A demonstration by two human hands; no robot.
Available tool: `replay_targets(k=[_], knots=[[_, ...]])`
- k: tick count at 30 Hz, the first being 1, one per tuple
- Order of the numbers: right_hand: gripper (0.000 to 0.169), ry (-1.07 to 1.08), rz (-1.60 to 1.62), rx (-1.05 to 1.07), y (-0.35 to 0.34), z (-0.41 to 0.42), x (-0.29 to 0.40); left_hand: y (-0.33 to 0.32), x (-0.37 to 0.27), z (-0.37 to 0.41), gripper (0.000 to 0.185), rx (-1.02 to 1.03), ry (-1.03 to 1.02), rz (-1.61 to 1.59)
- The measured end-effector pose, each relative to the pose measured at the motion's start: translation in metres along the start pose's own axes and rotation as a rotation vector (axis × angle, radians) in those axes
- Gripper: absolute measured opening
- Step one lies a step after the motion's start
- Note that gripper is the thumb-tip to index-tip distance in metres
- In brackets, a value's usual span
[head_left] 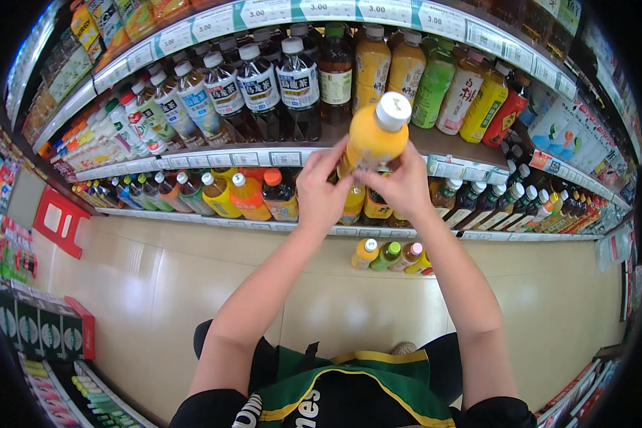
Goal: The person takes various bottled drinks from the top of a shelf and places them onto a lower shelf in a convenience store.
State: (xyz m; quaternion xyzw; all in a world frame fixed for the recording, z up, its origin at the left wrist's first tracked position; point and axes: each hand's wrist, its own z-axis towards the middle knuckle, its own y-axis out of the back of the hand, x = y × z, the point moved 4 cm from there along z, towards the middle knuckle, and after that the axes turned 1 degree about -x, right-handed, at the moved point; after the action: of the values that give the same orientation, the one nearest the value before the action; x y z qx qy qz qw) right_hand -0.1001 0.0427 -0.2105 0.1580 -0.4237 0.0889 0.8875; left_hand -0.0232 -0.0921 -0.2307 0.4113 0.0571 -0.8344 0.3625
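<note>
An orange-yellow drink bottle with a white cap (375, 131) is held up in front of the shelves, slightly tilted. My left hand (323, 184) grips its lower left side, and my right hand (398, 184) grips the lower right. Both thumbs meet across its front. Behind the bottle, on the middle shelf (331, 136), stand two similar orange bottles (406, 64), a dark tea bottle with a green cap (335, 75) and a green bottle (433, 85). The bottle's base is hidden by my fingers.
Several bottles, including an orange one (365, 254) and a green-capped one (386, 257), stand on the tiled floor (192, 289) below the shelf. Oolong tea bottles (298, 80) line the middle shelf. A red plastic stool (59, 222) stands at left, above stacked green boxes (40, 329).
</note>
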Motion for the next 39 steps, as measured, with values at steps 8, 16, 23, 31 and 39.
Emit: replay_targets(k=[8,16,23,31,39], knots=[[0.052,0.092,-0.084,-0.099,-0.024,0.049,-0.008,-0.012,0.025,0.044,0.057,-0.178,-0.001,-0.069],[0.050,0.104,-0.060,-0.129,-0.025,0.047,-0.014,-0.017,0.034,0.041,0.059,-0.167,-0.005,-0.026],[0.051,0.035,-0.127,-0.101,-0.017,0.056,-0.026,-0.031,0.038,0.048,0.059,-0.140,0.054,-0.092],[0.064,-0.151,-0.366,-0.100,0.000,0.074,-0.025,-0.058,0.037,0.064,0.056,-0.098,0.119,0.024],[0.066,-0.140,-0.399,-0.152,0.008,0.071,-0.052,-0.081,0.048,0.064,0.044,-0.077,0.130,0.123]])
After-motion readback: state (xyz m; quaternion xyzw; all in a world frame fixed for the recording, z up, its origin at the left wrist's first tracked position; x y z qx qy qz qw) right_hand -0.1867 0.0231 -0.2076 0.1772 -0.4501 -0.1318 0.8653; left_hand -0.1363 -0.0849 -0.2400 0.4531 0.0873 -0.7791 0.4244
